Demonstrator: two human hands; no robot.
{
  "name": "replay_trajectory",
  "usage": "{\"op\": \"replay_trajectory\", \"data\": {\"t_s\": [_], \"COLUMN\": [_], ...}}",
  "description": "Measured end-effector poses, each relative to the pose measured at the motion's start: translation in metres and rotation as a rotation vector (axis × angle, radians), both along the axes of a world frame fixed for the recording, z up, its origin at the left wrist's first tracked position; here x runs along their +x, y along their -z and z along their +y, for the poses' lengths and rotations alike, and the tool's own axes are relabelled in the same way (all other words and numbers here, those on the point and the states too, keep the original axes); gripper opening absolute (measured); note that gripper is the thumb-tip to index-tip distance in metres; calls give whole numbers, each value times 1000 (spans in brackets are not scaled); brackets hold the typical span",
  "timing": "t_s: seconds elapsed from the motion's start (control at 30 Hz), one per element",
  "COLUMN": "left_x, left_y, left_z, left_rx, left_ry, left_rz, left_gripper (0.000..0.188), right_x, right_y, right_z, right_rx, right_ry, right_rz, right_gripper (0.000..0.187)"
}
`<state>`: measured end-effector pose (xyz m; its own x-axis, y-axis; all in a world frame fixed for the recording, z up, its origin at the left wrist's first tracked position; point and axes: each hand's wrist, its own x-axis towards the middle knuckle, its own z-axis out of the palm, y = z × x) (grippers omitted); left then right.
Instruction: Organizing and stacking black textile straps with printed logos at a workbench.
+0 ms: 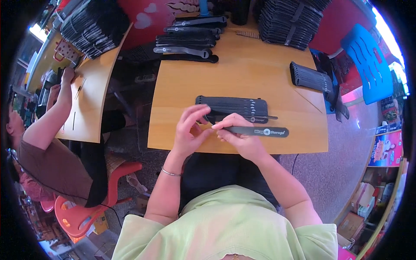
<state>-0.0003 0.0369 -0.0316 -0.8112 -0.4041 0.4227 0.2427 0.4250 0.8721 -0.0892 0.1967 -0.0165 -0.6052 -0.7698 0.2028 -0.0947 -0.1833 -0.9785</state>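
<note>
A dark grey strap point(277, 131) with a rounded end and pale print lies across the near part of the wooden table. My right hand point(242, 141) is closed on it, thumb and fingers pinching its left part. My left hand point(189, 132) is beside it, with curled fingers around the dark left end of the strap and the thumb close to the right fingertips. That end is mostly hidden by the fingers. Just beyond my hands is a row of overlapping dark straps point(229, 104), partly covered by my hands.
Bundles of straps point(186, 41) lie at the table's far left, a tall stack point(290, 24) at the far right. A smaller bundle point(310, 77) sits at the right edge near a blue chair point(368, 65). At left, a co-worker point(56, 164) sits at another table point(93, 104).
</note>
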Motion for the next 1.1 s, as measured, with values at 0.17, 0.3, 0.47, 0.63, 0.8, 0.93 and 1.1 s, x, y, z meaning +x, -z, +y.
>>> {"op": "replay_trajectory", "data": {"t_s": [0.17, 0.3, 0.47, 0.63, 0.8, 0.93, 1.1], "left_x": [3, 6, 7, 9, 13, 38, 37], "left_y": [15, 28, 26, 19, -18, -53, -64], "left_z": [-11, -13, -10, -8, -25, -36, 1], "left_rx": [-156, 6, 192, 251, 336, 264, 196], "left_ry": [59, 9, 53, 20, -54, -66, 134], "left_rz": [3, 74, 117, 182, 458, 516, 261], "left_gripper": [25, 18, 11, 8, 9, 12, 6], "right_x": [3, -19, -19, -12, -23, -66, -95], "right_y": [-5, -12, -8, -20, -22, -29, -46], "right_z": [1, 10, 11, 7, 30, 60, 69], "right_rx": [2, 323, 425, 368, 409, 367, 403], "right_ry": [121, 370, 302, 313, 411, 621, 638], "right_rz": [69, 873, 1003, 1003, 842, 813, 1395], "right_gripper": [20, 40, 24, 7, 5, 8, 45]}}
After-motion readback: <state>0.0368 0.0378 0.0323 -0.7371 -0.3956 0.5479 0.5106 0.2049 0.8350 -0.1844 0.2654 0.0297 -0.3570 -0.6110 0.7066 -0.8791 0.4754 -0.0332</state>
